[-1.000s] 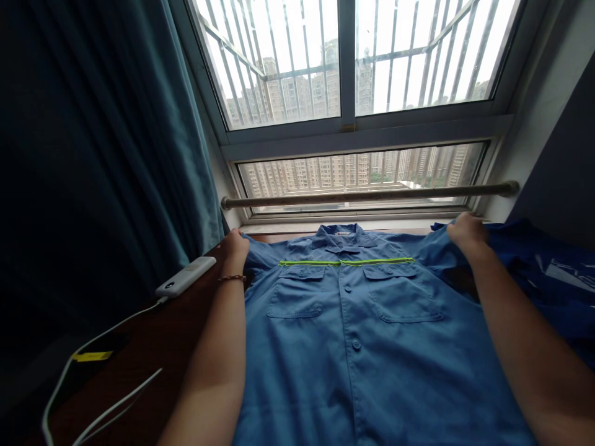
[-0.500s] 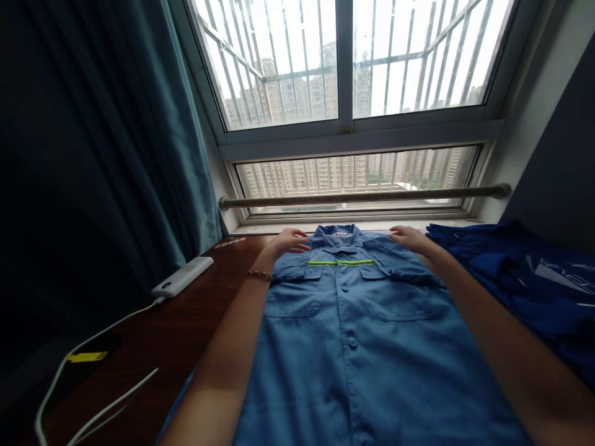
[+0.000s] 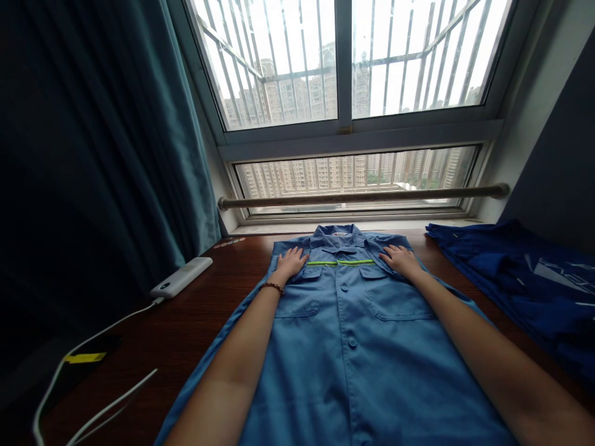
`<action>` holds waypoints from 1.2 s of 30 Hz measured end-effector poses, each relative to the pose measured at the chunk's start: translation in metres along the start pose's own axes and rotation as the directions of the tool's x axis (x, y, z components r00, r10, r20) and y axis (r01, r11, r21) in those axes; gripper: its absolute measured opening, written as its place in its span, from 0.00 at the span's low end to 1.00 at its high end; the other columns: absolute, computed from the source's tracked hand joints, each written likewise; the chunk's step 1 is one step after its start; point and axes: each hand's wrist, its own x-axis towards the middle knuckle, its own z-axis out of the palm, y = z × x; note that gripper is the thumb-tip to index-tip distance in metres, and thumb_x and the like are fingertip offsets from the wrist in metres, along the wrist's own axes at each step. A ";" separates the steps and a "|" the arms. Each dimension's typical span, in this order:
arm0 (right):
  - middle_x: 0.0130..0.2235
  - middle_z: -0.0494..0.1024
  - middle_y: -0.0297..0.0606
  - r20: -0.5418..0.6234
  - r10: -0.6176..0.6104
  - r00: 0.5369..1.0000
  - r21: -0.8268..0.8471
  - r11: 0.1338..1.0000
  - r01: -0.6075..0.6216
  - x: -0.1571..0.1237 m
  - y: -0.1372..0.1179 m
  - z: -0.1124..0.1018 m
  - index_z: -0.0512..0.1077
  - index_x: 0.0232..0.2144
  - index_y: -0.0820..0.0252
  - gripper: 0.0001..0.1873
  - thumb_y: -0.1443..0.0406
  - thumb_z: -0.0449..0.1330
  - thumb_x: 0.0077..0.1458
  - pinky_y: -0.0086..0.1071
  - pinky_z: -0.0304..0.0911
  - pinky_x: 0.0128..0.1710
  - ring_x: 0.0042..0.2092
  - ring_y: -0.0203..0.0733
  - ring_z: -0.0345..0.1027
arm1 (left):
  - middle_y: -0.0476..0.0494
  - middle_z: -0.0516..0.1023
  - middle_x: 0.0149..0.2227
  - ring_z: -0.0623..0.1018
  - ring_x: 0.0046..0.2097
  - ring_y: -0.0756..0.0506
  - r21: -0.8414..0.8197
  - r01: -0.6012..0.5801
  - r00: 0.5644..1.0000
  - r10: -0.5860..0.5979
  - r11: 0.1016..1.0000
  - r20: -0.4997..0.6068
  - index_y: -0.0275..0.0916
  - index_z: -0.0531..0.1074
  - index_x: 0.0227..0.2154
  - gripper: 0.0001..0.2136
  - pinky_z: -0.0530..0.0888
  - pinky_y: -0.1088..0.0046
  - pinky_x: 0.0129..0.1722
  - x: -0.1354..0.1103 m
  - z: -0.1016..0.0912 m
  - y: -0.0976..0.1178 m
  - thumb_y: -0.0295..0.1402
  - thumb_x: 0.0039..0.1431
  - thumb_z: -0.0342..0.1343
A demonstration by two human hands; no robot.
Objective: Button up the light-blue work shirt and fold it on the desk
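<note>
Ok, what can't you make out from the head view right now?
All in the head view:
- Light blue button-up work shirt: hem cut off by the bottom edge; shoulders covered by the flat left hand and right hand.
- Small collar label: too small to read.
- Dark blue garment: cut off by the right edge.
- Black object with a yellow tag: too dark to identify.

head cam | looks forward-down along table (image 3: 204, 322) | faces window (image 3: 344, 62) | close, single view
</note>
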 end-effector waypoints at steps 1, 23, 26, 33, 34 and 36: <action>0.57 0.58 0.40 -0.011 -0.006 1.000 -0.002 1.000 0.006 -0.001 -0.001 0.000 0.60 0.54 0.53 0.27 0.49 0.41 0.58 0.47 0.47 0.52 0.56 0.53 0.47 | 0.42 0.49 0.62 0.50 0.61 0.38 -0.002 -0.003 1.000 0.003 1.000 0.001 0.44 0.54 0.57 0.28 0.49 0.50 0.55 0.001 0.000 0.000 0.52 0.57 0.32; 0.58 0.57 0.41 0.032 -0.250 0.968 0.053 0.967 0.248 -0.016 -0.065 -0.005 0.59 0.55 0.58 0.27 0.51 0.42 0.59 0.45 0.46 0.54 0.58 0.51 0.47 | 0.34 0.52 0.60 0.47 0.61 0.32 0.081 -0.067 0.994 0.073 0.994 -0.076 0.38 0.59 0.54 0.27 0.45 0.40 0.53 -0.010 -0.003 0.024 0.49 0.58 0.35; 0.58 0.57 0.41 0.027 -0.247 0.969 0.025 0.969 0.247 -0.018 -0.067 -0.004 0.59 0.55 0.58 0.26 0.52 0.42 0.60 0.44 0.47 0.54 0.57 0.50 0.47 | 0.32 0.52 0.60 0.48 0.61 0.34 0.053 -0.191 0.979 0.194 0.980 -0.055 0.35 0.57 0.54 0.28 0.46 0.43 0.54 -0.019 0.004 0.055 0.49 0.59 0.33; 0.56 0.59 0.42 -0.031 -0.253 0.967 0.193 0.948 0.255 -0.011 -0.061 0.002 0.64 0.52 0.59 0.26 0.51 0.47 0.57 0.44 0.47 0.54 0.57 0.51 0.49 | 0.35 0.52 0.60 0.51 0.61 0.38 -0.047 -0.385 0.923 0.384 0.922 -0.029 0.36 0.53 0.57 0.25 0.48 0.50 0.56 -0.037 0.017 0.100 0.42 0.61 0.33; 0.55 0.62 0.41 -0.043 -0.253 0.966 0.259 0.932 0.256 -0.009 -0.059 0.002 0.66 0.50 0.59 0.25 0.52 0.47 0.57 0.42 0.48 0.54 0.57 0.50 0.51 | 0.35 0.51 0.61 0.51 0.61 0.38 -0.066 -0.383 0.924 0.383 0.921 -0.015 0.36 0.54 0.57 0.25 0.48 0.50 0.56 -0.036 0.016 0.100 0.42 0.61 0.34; 0.51 0.67 0.39 -0.064 -0.247 0.967 0.365 0.896 0.253 -0.002 -0.051 0.000 0.68 0.48 0.60 0.22 0.55 0.45 0.59 0.36 0.52 0.52 0.54 0.47 0.57 | 0.36 0.53 0.60 0.52 0.61 0.39 -0.138 -0.374 0.925 0.379 0.917 0.010 0.36 0.55 0.56 0.25 0.48 0.52 0.57 -0.031 0.012 0.097 0.44 0.60 0.35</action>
